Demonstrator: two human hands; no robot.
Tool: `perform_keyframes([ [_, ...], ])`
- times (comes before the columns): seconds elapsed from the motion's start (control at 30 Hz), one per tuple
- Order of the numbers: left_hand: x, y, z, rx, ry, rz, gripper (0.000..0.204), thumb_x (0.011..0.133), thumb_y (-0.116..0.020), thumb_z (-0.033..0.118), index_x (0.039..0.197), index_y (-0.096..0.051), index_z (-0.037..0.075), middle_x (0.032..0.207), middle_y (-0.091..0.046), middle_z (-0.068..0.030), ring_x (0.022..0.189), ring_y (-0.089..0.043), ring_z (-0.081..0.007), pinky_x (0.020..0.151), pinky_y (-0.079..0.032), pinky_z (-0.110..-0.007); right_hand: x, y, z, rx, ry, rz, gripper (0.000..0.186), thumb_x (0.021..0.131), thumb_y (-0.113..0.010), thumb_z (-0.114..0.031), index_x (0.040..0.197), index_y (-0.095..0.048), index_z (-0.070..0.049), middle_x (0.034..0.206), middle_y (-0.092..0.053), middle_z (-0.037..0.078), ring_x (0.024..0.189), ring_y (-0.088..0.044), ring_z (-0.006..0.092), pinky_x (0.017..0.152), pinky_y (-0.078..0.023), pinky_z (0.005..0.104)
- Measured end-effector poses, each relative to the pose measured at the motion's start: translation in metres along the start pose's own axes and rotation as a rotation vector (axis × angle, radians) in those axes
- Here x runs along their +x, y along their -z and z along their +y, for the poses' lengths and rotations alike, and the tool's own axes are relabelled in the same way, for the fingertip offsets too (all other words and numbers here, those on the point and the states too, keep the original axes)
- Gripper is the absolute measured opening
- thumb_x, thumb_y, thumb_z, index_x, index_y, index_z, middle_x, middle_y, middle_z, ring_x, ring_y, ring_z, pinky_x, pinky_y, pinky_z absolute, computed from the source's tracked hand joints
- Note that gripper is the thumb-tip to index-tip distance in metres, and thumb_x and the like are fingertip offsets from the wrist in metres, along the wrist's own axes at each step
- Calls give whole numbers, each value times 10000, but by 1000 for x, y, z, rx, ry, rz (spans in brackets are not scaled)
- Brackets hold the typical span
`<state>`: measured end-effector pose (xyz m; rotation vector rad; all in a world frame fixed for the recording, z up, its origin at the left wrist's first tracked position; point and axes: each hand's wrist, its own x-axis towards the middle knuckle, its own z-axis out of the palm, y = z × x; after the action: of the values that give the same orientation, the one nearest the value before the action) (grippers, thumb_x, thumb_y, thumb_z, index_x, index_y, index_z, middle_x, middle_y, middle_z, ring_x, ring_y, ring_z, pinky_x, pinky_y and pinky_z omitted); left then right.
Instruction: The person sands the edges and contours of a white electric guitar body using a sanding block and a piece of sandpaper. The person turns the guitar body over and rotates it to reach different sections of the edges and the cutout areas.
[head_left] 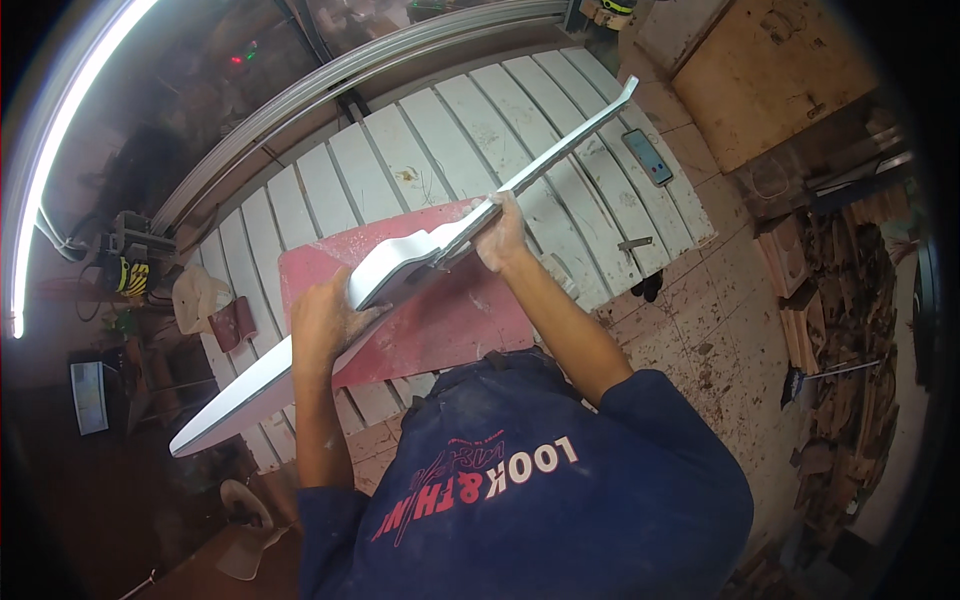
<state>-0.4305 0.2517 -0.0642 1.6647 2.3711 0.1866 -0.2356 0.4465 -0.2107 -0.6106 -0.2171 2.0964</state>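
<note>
A white, unstrung guitar [395,262] is held up on edge over the slatted table. Its pointed body end reaches to the lower left, and its thin neck with an angled head runs to the upper right. My left hand [325,315] is closed around the body near its middle, the fingers partly hidden behind it. Where the neck meets the body, my right hand [502,238] grips it from the right side. Beneath the guitar lies a red, dusty sheet [440,340]. Pale dust covers both hands.
On the pale slatted table [400,150], a phone [648,157] and a small flat metal piece [635,243] lie to the right. At the left edge are a dark red roll [232,323] and a cream cloth [198,297]. A metal rail [370,70] runs behind. Wood pieces [850,300] are piled at right.
</note>
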Motion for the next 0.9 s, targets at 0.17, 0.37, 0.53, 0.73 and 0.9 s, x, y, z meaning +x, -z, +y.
perform_keyframes([
  [0.17, 9, 6, 3, -32, 18, -12, 688, 675, -887, 479, 1200, -676, 86, 837, -736, -201, 816, -720, -404, 717, -554, -471, 6, 9, -15, -221, -75, -82, 309, 945, -596, -387, 1042, -556, -97, 963, -628, 117, 974, -635, 280, 935, -511, 494],
  [0.37, 4, 7, 16, 1, 57, 2, 675, 664, -902, 435, 1165, -677, 41, 848, -741, -204, 809, -727, -392, 738, -558, -458, -1, 94, -96, -990, 4, 192, 634, 989, -547, -561, 1292, -602, -7, 1277, -644, 193, 1102, -649, 290, 943, -520, 456],
  [0.53, 4, -1, 16, 37, 112, -14, 662, 674, -888, 428, 1174, -675, 51, 900, -748, -205, 839, -729, -390, 758, -555, -460, -51, 142, -96, -1853, 303, 420, 466, 879, -762, -394, 1172, -650, -50, 1170, -631, 179, 1089, -627, 316, 918, -506, 457],
  [0.73, 6, 0, 18, 28, 124, -29, 692, 684, -867, 435, 1242, -662, 79, 973, -751, -200, 918, -726, -385, 801, -564, -464, -98, 152, -58, -2342, 552, 2, 366, 744, -800, -171, 1072, -661, -87, 1136, -564, 134, 1061, -542, 354, 901, -450, 473],
  [0.9, 6, -4, 15, 34, 122, -4, 721, 667, -884, 432, 1249, -663, 68, 915, -758, -190, 854, -745, -359, 772, -567, -443, -75, 157, -71, -2277, 518, -121, 262, 718, -788, -119, 960, -690, -99, 1126, -569, 128, 1028, -546, 357, 857, -455, 481],
])
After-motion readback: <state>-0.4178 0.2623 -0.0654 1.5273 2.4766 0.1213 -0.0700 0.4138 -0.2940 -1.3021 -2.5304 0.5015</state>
